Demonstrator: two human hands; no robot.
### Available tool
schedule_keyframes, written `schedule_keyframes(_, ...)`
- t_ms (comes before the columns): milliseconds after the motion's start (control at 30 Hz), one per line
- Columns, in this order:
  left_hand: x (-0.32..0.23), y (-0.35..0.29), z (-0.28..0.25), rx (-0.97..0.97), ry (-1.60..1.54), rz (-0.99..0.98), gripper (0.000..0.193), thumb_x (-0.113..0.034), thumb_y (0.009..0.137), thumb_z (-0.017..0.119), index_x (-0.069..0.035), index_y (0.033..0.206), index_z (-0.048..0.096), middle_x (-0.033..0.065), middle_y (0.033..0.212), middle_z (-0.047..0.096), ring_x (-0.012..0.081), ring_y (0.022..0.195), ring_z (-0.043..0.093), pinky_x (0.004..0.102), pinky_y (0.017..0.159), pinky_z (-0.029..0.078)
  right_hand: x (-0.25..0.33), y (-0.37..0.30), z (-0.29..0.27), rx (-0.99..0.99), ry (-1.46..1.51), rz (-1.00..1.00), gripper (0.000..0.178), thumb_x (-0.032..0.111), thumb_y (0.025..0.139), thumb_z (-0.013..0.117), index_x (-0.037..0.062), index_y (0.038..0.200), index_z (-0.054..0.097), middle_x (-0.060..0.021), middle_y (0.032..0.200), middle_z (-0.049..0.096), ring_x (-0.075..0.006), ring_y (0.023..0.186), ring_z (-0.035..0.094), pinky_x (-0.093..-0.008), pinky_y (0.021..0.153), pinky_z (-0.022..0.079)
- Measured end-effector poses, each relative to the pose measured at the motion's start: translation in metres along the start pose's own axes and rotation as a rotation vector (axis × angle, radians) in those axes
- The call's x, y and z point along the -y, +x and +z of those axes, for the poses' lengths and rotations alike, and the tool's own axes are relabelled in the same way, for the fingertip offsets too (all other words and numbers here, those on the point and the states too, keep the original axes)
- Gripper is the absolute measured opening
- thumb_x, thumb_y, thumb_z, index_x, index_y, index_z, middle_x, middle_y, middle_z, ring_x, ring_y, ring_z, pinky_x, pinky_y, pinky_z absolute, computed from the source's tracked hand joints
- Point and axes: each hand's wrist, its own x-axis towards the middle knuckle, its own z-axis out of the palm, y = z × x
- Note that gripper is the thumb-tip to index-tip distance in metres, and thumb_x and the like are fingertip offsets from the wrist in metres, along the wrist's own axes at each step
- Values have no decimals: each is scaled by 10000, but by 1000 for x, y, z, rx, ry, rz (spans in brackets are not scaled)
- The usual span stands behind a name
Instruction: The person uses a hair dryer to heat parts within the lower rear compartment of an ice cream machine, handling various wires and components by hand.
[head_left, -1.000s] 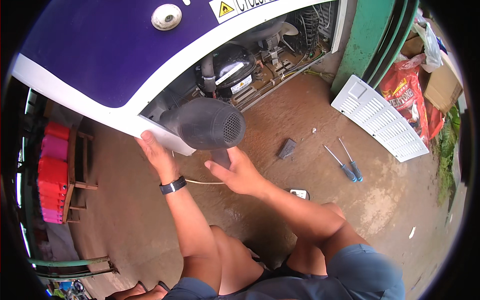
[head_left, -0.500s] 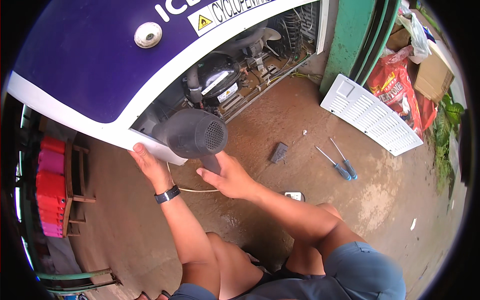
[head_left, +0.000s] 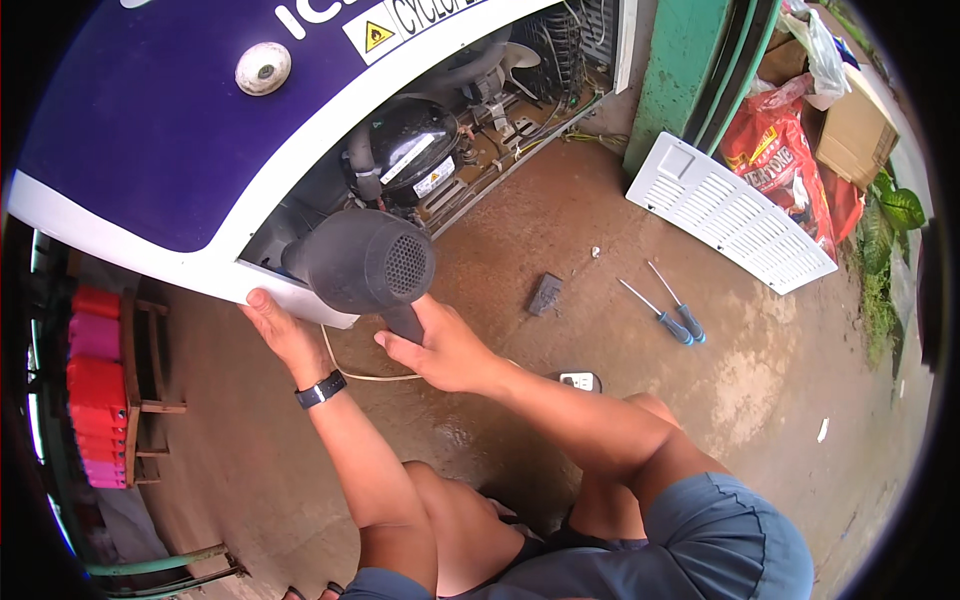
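Observation:
My right hand (head_left: 445, 345) grips the handle of a dark grey hair dryer (head_left: 365, 262), whose nozzle points into the open bottom compartment of a purple and white freezer cabinet (head_left: 160, 130). Inside that compartment sits a black compressor (head_left: 410, 150) with pipes and wires around it. My left hand (head_left: 280, 330), with a black watch on the wrist, rests against the white lower corner of the cabinet. A pale cord (head_left: 370, 375) runs from the dryer across the ground.
Two blue-handled screwdrivers (head_left: 670, 315) and a small dark block (head_left: 545, 293) lie on the brown concrete. A white vent grille (head_left: 730, 215) leans by a green post (head_left: 685, 70). A white socket block (head_left: 580, 381) lies near my knee. Red bags and cardboard stand at right; a wooden stool (head_left: 140, 390) stands left.
The view has shifted closer to the cabinet. The dryer stays aimed into the compartment, with my right hand still on its handle and my left hand still on the cabinet corner.

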Motion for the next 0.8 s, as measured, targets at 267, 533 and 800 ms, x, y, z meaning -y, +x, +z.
schedule_keyframes(267,-6,-3,5,6,-40,-42,984,-762,985,507,-44,1618,280,174,1579,404,291,1429,443,444,1191,357,-13,1,0,-12,-72,-85,667,109,967,725,97,1549,400,-119,1147,718,-192,919,646,-355,828,529)
schedule_keyframes(533,-1,0,4,-4,-8,-5,997,-771,979,508,-39,1616,281,171,1563,421,285,1417,453,439,1188,358,-25,0,3,-32,-59,-111,655,153,969,728,89,1540,413,-145,1139,713,-220,931,659,-373,848,534)
schedule_keyframes(800,1,1,3,-15,18,6,1000,-773,981,499,-47,1628,268,163,1570,419,285,1416,454,434,1183,363,-25,0,2,-5,-61,-107,610,151,966,730,75,1503,451,-155,1156,717,-248,968,678,-389,886,531)
